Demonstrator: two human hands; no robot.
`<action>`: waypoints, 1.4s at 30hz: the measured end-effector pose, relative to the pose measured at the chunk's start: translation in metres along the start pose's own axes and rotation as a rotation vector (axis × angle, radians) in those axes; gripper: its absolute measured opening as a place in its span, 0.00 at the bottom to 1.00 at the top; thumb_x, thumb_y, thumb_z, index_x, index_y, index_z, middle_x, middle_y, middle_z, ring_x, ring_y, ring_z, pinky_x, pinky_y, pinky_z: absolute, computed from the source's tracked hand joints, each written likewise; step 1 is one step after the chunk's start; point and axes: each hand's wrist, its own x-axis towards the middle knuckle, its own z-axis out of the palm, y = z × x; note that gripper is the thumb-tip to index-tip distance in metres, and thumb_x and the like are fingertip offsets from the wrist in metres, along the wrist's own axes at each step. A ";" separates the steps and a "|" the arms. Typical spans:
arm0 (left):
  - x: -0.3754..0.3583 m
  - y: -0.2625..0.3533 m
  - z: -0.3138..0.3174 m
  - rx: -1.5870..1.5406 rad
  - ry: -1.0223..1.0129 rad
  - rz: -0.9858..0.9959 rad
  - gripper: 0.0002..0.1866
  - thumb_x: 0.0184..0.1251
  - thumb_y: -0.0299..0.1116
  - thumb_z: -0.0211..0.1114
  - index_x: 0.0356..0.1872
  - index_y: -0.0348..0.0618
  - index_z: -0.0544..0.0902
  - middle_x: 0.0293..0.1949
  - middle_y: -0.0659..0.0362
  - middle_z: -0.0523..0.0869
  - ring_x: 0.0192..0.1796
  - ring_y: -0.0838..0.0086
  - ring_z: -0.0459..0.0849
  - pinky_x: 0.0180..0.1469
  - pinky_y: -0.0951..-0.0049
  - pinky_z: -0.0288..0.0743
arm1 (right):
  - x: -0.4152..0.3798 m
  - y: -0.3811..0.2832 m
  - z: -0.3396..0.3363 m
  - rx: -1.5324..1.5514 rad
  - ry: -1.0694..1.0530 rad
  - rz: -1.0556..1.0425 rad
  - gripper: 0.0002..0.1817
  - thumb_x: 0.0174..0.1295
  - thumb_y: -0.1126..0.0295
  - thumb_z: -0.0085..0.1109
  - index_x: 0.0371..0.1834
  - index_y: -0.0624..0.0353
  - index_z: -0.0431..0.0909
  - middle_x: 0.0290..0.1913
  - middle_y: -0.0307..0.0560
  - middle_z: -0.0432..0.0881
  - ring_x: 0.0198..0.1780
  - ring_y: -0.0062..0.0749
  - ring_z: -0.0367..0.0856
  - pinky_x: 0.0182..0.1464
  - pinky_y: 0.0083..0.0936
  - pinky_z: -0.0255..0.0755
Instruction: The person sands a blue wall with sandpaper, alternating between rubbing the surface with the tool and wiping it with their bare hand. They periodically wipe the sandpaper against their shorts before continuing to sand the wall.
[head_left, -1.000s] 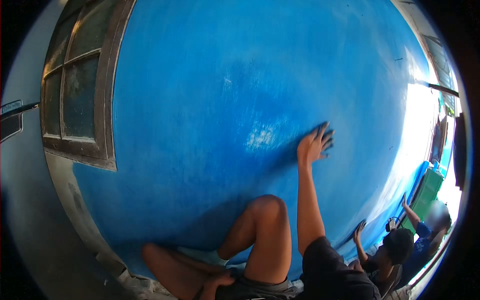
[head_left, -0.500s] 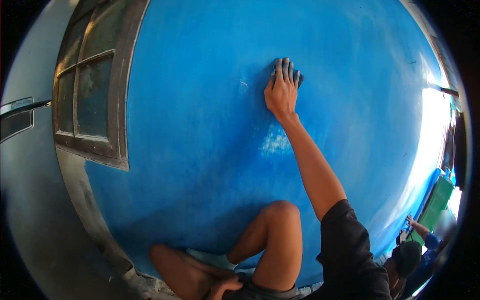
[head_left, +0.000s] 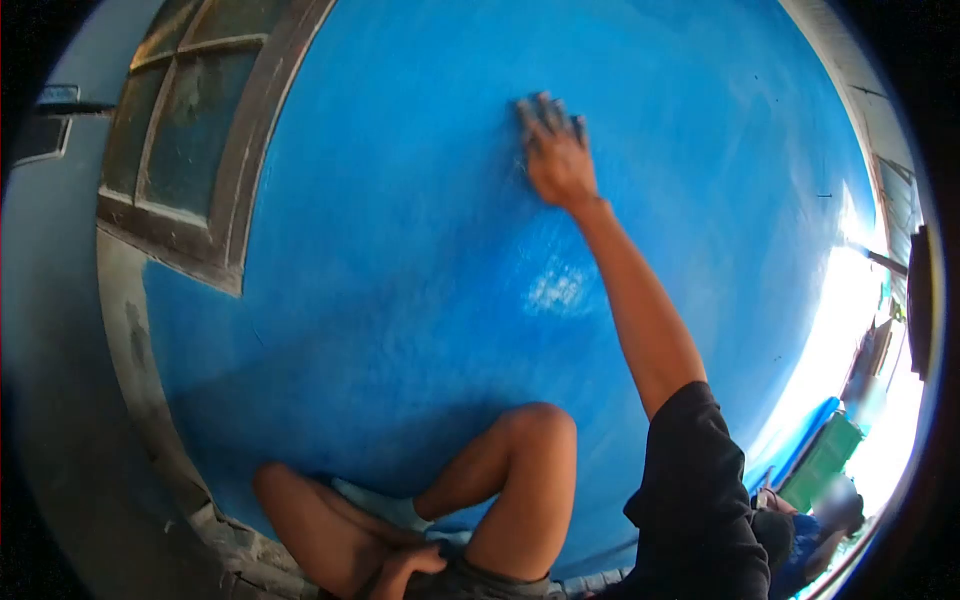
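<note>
My right hand (head_left: 558,155) is raised against the blue wall (head_left: 400,220), fingers stretched upward and greyed with dust. It presses a dark piece, seemingly sandpaper, flat to the wall; the palm and fingers hide nearly all of it. Below the hand, a whitish scuffed patch (head_left: 558,287) marks the paint. My left hand (head_left: 418,562) rests low in my lap between the thighs, fingers loosely extended, with nothing visible in it.
A wooden-framed window (head_left: 190,120) is at upper left, above a bare cement edge (head_left: 125,310). My bent knees (head_left: 540,430) are close to the wall's foot. At lower right, another person in blue (head_left: 805,545) is near a green panel (head_left: 822,460).
My right hand has slid slightly up and left on the wall, its fingers spreading more. The dark piece shows less. The camera view has tilted, and my left hand remains in my lap.
</note>
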 end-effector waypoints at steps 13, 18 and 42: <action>-0.020 0.014 0.004 -0.126 -0.032 -0.090 0.34 0.65 0.45 0.59 0.72 0.39 0.72 0.66 0.39 0.79 0.67 0.48 0.79 0.67 0.56 0.74 | -0.109 0.124 0.012 -0.302 0.132 0.775 0.22 0.65 0.59 0.55 0.54 0.65 0.82 0.65 0.67 0.75 0.65 0.59 0.76 0.56 0.49 0.76; -0.032 0.023 -0.007 -0.062 -0.006 -0.130 0.34 0.65 0.43 0.59 0.71 0.39 0.72 0.62 0.36 0.81 0.65 0.47 0.81 0.65 0.55 0.75 | -0.064 -0.029 0.016 -0.139 0.214 0.165 0.25 0.60 0.65 0.52 0.62 0.60 0.75 0.68 0.63 0.73 0.69 0.58 0.71 0.70 0.65 0.56; 0.044 -0.074 0.061 0.022 0.161 0.015 0.30 0.69 0.49 0.59 0.55 0.29 0.83 0.56 0.32 0.83 0.62 0.45 0.83 0.62 0.49 0.75 | -0.209 0.112 -0.112 -0.125 0.692 0.608 0.30 0.75 0.73 0.42 0.81 0.60 0.58 0.81 0.62 0.58 0.82 0.54 0.53 0.81 0.52 0.44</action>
